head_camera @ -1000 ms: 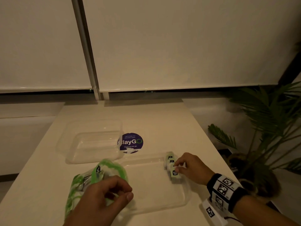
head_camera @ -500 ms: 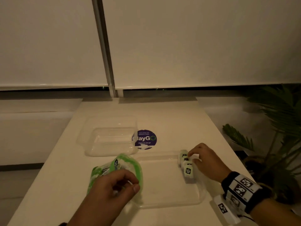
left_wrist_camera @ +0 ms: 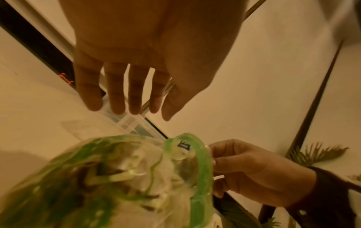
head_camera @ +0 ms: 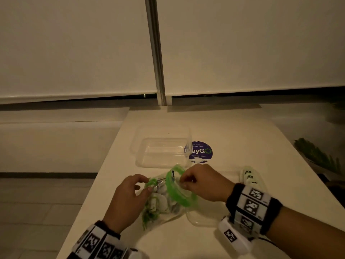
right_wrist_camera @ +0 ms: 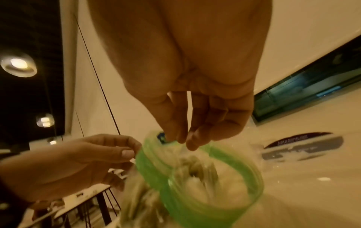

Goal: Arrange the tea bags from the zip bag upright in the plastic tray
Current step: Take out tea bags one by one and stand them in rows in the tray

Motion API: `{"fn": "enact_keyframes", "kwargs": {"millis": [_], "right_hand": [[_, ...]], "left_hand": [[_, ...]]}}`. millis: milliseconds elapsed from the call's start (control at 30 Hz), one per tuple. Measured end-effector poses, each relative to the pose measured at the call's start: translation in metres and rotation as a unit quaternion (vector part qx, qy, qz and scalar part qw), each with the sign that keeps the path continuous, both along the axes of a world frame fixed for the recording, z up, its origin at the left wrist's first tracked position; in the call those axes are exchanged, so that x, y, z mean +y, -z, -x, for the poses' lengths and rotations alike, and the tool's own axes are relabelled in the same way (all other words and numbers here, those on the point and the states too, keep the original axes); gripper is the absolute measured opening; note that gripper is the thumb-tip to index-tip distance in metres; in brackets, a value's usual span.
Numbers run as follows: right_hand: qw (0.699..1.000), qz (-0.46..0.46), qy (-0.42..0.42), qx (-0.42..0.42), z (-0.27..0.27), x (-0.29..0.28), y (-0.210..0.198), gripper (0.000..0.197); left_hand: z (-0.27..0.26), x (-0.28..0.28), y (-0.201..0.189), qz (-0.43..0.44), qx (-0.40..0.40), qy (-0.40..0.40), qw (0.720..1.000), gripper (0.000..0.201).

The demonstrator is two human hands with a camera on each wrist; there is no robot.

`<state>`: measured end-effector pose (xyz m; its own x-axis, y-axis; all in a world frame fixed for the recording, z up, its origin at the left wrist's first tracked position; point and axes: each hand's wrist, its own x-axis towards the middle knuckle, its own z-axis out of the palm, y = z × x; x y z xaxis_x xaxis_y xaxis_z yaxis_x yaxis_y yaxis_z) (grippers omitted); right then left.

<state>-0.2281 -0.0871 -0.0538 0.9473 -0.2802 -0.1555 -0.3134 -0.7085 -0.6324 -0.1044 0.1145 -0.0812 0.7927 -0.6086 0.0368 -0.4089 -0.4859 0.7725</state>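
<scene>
Now both hands meet at the zip bag (head_camera: 164,199), which lies between them on the table (head_camera: 242,131), partly over the near-left end of the plastic tray (head_camera: 205,219). Beyond the right wrist, three tea bags (head_camera: 249,177) stand in the tray's far-right corner. Left hand (head_camera: 128,199) pinches the near side of the bag's green rim. Right hand (head_camera: 203,184) has its fingertips together at the mouth, seemingly nipping the far rim.
</scene>
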Motion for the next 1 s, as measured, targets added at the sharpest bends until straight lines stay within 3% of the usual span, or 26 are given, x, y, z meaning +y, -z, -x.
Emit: {"fn": "enact_keyframes", "kwargs": {"millis": [267, 433, 533, 733, 1000], "right_hand": [[0.994, 0.041, 0.079, 0.062, -0.023, -0.003, 0.025, 0.024], [0.995, 0.093, 0.036, -0.015, -0.025, 0.007, 0.023, 0.029], [0.992, 0.123, 0.001, 0.005, -0.031, 0.009, 0.024, 0.037], [0.990, 0.140, -0.022, 0.028, -0.048, 0.003, 0.031, 0.022], [0.977, 0.214, -0.009, 0.014, -0.055, 0.009, 0.041, 0.019]], "left_hand": [[-0.011, 0.004, 0.027, -0.033, 0.065, 0.010, 0.997, 0.016], [-0.010, 0.001, 0.029, -0.016, 0.083, 0.016, 0.996, 0.016], [-0.010, 0.001, 0.030, -0.014, 0.083, 0.017, 0.996, 0.018], [-0.011, -0.001, 0.031, -0.013, 0.070, 0.018, 0.997, 0.020], [-0.010, -0.001, 0.032, -0.017, 0.074, 0.018, 0.997, 0.025]]}}
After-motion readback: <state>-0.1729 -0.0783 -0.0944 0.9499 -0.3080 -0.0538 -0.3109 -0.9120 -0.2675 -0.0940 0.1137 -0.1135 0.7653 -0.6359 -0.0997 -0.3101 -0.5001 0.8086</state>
